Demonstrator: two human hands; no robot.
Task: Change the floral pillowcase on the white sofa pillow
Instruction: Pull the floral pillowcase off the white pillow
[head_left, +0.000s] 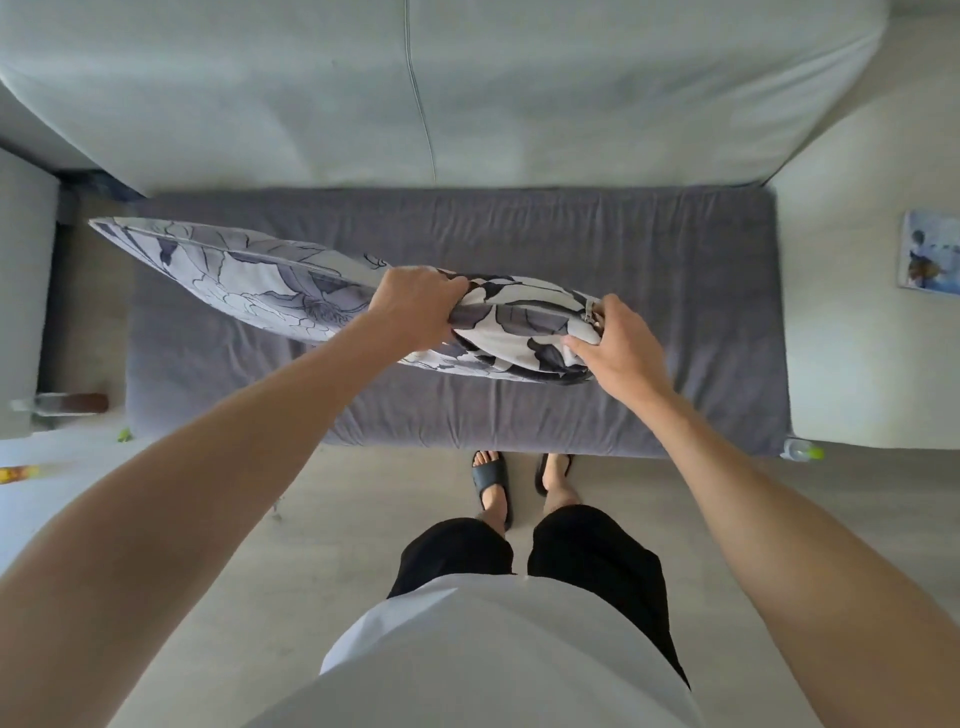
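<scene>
Here the pillow (291, 280) runs long left to right — left hand (415, 306) grips its middle, right hand (618, 343) pinches the right-end zipper (589, 312).

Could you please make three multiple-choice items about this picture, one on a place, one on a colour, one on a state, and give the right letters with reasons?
1. Where is the floral pillow?
A. lying flat on the floor
B. held up over the grey seat cushion
C. leaning on the sofa backrest

2. What colour are the person's shorts?
A. black
B. red
C. yellow

3. What are the hands doing?
A. both hang free
B. only one touches the pillow
C. both grip the pillow's near end

Answers:
1 B: the pillow hangs in the hands above the cushion, one corner pointing away to the left.
2 A: the shorts below the white shirt are black.
3 C: the left hand bunches the fabric, and the right hand grips the corner by the zipper pull.
</scene>
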